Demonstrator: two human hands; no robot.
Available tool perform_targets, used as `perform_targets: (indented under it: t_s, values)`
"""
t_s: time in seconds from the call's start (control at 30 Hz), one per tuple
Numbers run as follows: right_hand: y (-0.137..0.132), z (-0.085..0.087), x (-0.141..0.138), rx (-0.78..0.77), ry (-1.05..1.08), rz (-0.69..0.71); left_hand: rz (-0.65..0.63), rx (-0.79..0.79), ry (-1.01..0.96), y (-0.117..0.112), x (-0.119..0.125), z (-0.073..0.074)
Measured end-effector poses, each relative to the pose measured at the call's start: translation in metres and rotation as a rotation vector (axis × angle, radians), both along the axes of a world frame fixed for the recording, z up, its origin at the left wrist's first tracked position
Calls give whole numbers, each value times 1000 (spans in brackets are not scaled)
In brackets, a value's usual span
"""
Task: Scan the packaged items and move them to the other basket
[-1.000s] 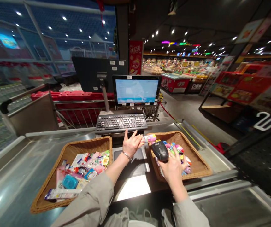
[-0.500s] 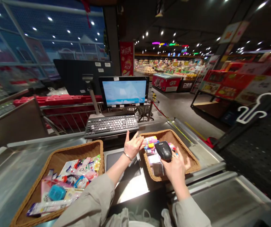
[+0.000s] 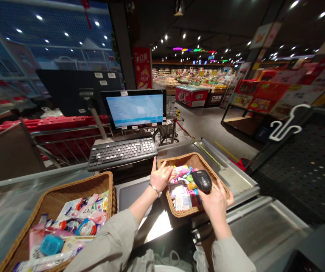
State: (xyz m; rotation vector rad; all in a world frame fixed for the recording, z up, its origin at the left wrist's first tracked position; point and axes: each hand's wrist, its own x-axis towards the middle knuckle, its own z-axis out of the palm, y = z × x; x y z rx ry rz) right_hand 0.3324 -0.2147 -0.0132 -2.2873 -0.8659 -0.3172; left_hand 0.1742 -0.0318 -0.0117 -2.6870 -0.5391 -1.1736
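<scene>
A black handheld barcode scanner [image 3: 201, 180] is gripped in my right hand [image 3: 215, 202], with its head over the smaller wicker basket [image 3: 182, 214]. My left hand [image 3: 161, 178] reaches across that basket's left rim, thumb up, fingertips closed on a small pink packet [image 3: 182, 170]. The exact kind of packet is too small to make out. Beneath the scanner lie several bright small packages, including a white card-like pack [image 3: 183, 202]. To my left, a larger wicker basket [image 3: 41, 202] holds mixed goods, among them a blue box [image 3: 51, 244] and a Dove pack [image 3: 87, 212].
A keyboard [image 3: 122, 151] and a lit monitor [image 3: 136, 108] stand behind the baskets, beside a second, dark screen [image 3: 77, 90] seen from its back. The metal counter [image 3: 237, 179] runs to the right. A white hanger [image 3: 285, 126] hangs on a black panel at right.
My view has turned to the right. My left hand and the pink packet have moved rightward over the small basket. The scanner has tilted and shifted slightly, uncovering more packages.
</scene>
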Motion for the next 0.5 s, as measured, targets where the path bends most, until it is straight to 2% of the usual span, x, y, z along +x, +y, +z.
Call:
perform_targets:
  t_s: [0.23,0.5]
  values:
    - [-7,1,10,-5,21,-45,1,-80,105,-4,18,-10]
    - [-11,-11,26,-20,47,-100,76,-97,255,-4,39,-22]
